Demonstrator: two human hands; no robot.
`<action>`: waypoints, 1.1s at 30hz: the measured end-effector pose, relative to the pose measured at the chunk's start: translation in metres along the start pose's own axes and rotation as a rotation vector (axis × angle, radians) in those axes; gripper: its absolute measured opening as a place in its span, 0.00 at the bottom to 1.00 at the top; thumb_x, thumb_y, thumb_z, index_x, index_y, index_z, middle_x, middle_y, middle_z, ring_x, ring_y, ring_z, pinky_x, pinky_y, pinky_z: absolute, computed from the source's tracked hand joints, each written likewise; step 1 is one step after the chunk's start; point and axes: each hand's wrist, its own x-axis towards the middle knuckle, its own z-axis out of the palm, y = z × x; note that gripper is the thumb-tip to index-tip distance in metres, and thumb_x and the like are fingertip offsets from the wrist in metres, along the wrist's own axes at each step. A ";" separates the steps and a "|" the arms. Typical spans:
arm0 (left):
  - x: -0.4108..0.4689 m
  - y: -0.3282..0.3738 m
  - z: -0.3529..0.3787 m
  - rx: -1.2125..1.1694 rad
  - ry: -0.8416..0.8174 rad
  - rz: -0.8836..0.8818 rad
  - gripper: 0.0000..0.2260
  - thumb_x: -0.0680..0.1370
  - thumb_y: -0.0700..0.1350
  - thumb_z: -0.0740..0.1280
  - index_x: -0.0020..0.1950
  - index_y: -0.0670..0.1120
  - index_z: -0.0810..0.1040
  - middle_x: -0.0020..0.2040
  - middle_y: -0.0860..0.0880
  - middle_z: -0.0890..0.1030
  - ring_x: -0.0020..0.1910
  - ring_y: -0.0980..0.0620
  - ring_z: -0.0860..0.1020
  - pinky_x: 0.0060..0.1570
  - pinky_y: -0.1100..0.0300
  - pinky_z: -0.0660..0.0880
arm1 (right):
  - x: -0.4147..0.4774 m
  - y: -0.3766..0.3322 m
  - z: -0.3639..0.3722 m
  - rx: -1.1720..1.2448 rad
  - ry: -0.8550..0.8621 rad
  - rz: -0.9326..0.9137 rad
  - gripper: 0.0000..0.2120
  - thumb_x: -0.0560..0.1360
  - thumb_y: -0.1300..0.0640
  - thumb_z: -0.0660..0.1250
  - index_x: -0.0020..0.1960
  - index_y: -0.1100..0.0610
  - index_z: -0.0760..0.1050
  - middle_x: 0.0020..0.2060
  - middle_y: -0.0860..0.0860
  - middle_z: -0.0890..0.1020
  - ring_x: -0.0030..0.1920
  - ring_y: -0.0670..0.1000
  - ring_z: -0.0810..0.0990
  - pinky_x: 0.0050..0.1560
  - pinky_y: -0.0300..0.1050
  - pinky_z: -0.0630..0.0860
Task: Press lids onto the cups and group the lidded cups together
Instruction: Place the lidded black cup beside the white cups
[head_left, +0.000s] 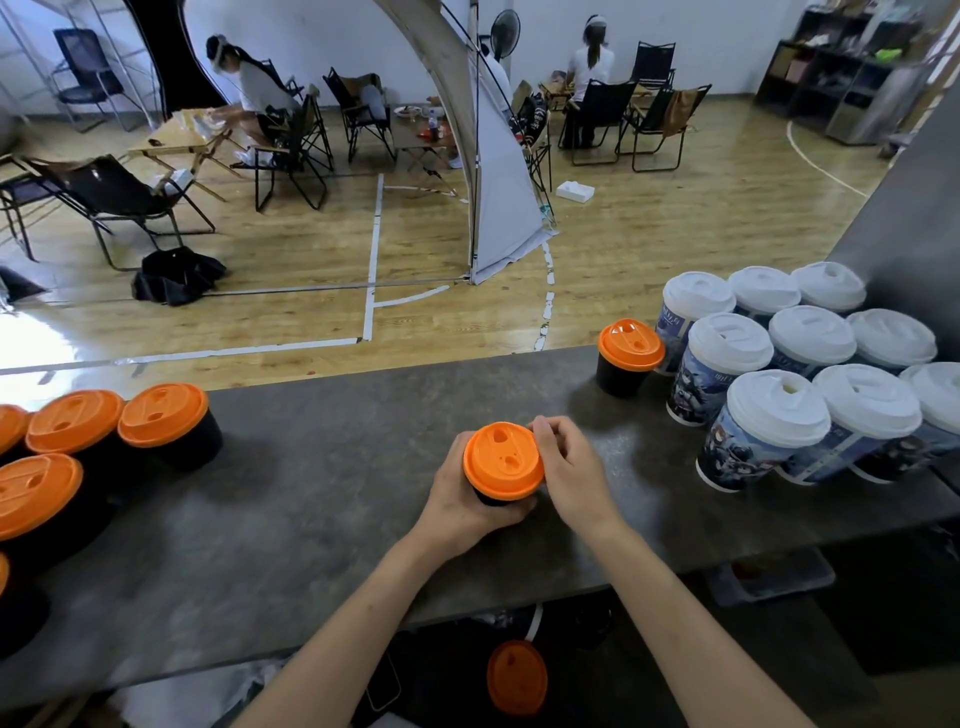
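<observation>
Landmark: held cup (493, 500), black, upright on the grey counter (322, 493), near its front edge.
Left cluster (163, 415): black cups capped in orange, well to the left of the held cup, standing close together; several are cut off by the frame edge.
Left hand (457, 499): wrapped round the held cup's left and near side, fingers curled on its black wall.
Orange lid (503, 460): sits on top of the held cup; whether it is fully seated cannot be told.
Right hand (569, 467): at the held cup's right, fingers and thumb curled, pinching the orange lid's rim.
Spare lid (517, 678): orange, below the counter, nearer the person than the held cup; its support is unclear.
Lone cup (631, 345): black, orange-capped, beyond and right of the held cup, just beside the white-lidded cups.
White-lidded cups (810, 332): printed walls, far right of the held cup, packed in rows.
</observation>
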 end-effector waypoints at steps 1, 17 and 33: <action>0.000 0.000 -0.001 0.000 -0.011 0.006 0.37 0.64 0.44 0.84 0.68 0.51 0.71 0.62 0.54 0.79 0.63 0.56 0.78 0.62 0.64 0.73 | 0.001 -0.001 0.000 -0.008 0.008 -0.012 0.11 0.84 0.48 0.60 0.51 0.53 0.76 0.44 0.47 0.83 0.47 0.44 0.82 0.47 0.36 0.76; -0.001 -0.004 0.001 0.062 -0.075 0.013 0.34 0.66 0.41 0.82 0.69 0.49 0.71 0.62 0.55 0.79 0.63 0.60 0.77 0.64 0.67 0.71 | -0.001 -0.001 -0.005 0.027 0.090 0.027 0.10 0.83 0.48 0.60 0.52 0.53 0.76 0.44 0.48 0.83 0.47 0.44 0.81 0.46 0.34 0.74; -0.003 0.005 0.008 0.064 -0.009 0.045 0.34 0.68 0.49 0.84 0.65 0.62 0.69 0.62 0.54 0.78 0.63 0.62 0.76 0.62 0.70 0.70 | 0.000 0.002 -0.010 0.033 -0.008 0.045 0.20 0.86 0.46 0.53 0.47 0.55 0.78 0.41 0.50 0.83 0.44 0.45 0.81 0.47 0.39 0.76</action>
